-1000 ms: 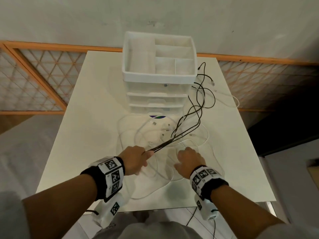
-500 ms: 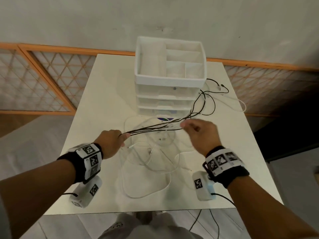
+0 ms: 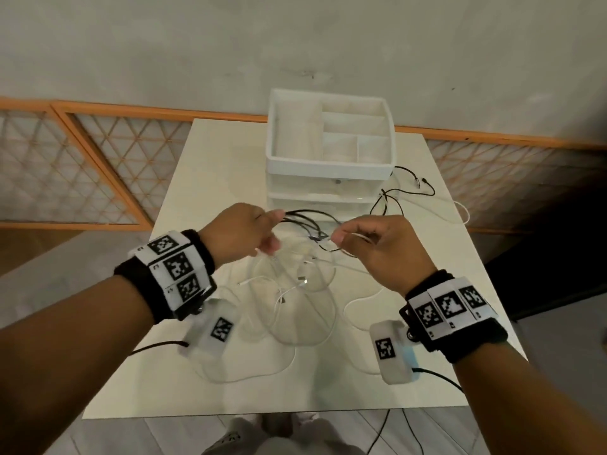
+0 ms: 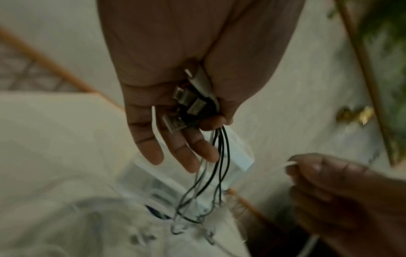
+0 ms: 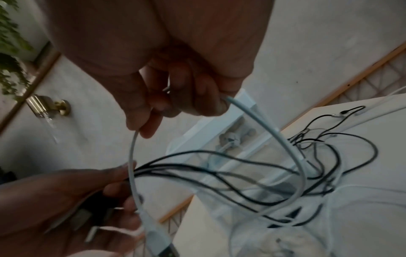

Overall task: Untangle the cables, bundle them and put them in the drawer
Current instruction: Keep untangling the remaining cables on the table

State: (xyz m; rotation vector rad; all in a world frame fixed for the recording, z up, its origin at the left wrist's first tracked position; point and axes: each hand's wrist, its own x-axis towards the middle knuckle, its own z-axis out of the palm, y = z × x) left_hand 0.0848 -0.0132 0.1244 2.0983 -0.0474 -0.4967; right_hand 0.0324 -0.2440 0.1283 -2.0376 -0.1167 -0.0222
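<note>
— What differs from half a second ago?
— Both hands are raised and closer together. The left hand [image 3: 244,229] clenches the plug ends of the thin black cables [image 3: 308,215]; the right hand [image 3: 377,244] now pinches a smooth white rubbery cable [image 5: 283,139], looped.
— And the rest?
— Loose white cables [image 3: 295,290] lie tangled on the matte white table [image 3: 210,165], before the white plastic drawer unit [image 3: 330,165].

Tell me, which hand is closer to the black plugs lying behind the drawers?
Right. The right hand is in front of the black plugs, on their side of the table. The left hand is farther, across from the drawers.
</note>
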